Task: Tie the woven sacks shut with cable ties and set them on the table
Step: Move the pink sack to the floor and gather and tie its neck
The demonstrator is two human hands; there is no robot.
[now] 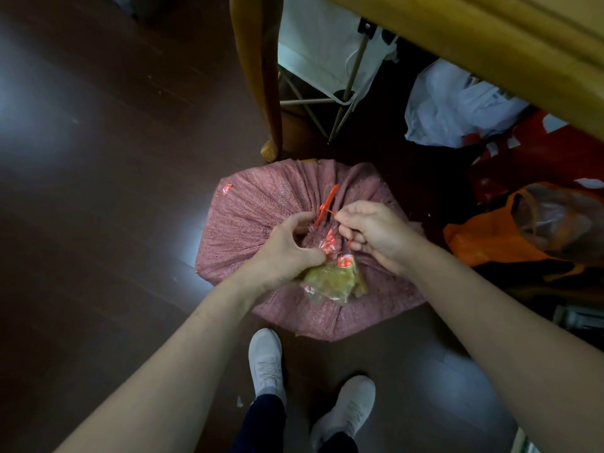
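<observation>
Gripping the bunched neck of a pinkish-red woven plastic sack (248, 217), the left hand (287, 246) has its fingers curled round the gathered folds, with the thumb pressed against a crumpled clear plastic bag (336, 282) with yellowish contents and red print. That bag lies on top of the sack, just below the neck. The right hand (376, 230) pinches the thin end of an orange-red plastic cable tie (328, 201) between thumb and fingertips. The wider strip of the tie sticks up at a slant from the neck, between the two hands. Whether the tie loops fully round the neck cannot be told, since the hands hide it.

The sack stands full and rounded on a dark wooden floor (98, 158), right in front of the person's two white sneakers (265, 361). Its far edge sits close to a curved yellow-brown wooden table leg (261, 76), and the edge of the wooden table (490, 44) crosses the upper right corner. Under the table lie a crumpled white plastic bag (451, 106) and, nearer the sack's right side, an orange plastic bag (490, 240).
</observation>
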